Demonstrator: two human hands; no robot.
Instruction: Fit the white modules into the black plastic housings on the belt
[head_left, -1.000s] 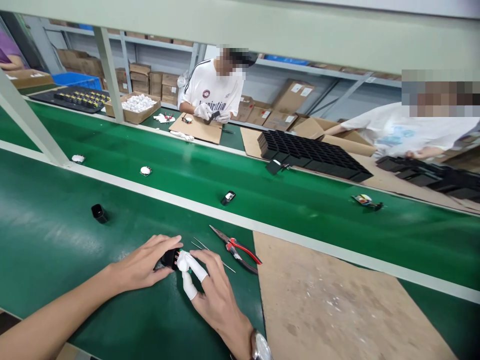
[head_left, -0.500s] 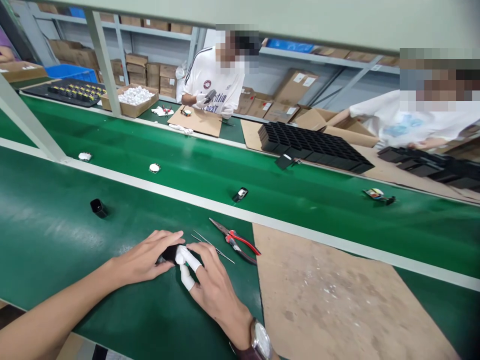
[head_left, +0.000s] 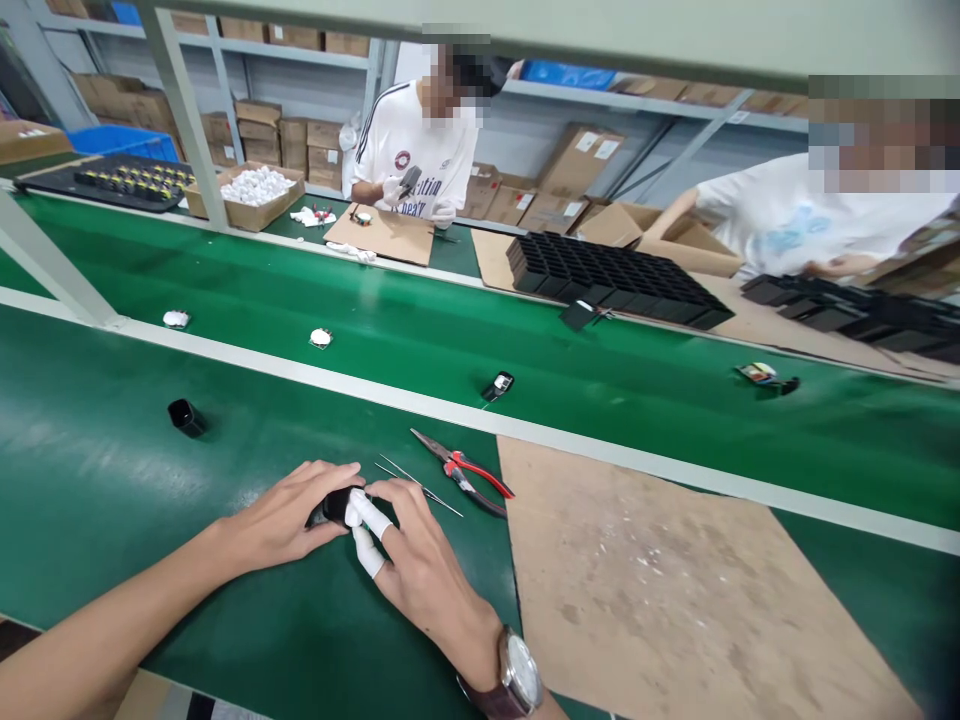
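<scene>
My left hand is closed around a small black plastic housing, which lies on its side on the green bench. White finger cots cover the thumb and index finger of my right hand. Those fingers are bent together at the housing's right end and touch it. Whatever sits between them is hidden by the cots. Just beyond my right hand lie metal tweezers and long-nose pliers with red and black handles. Another black housing stands apart, farther left on the bench.
Beyond a pale rail runs a green conveyor belt bearing several small parts, some white-topped. A worn cardboard sheet covers the bench at right. Two people work across the belt, near stacked black housings and a box of white parts.
Parts on the belt have shifted right relative to the bench. My view has moved slightly. Both hands stay at the black housing, with the right fingers slightly changed in position.
</scene>
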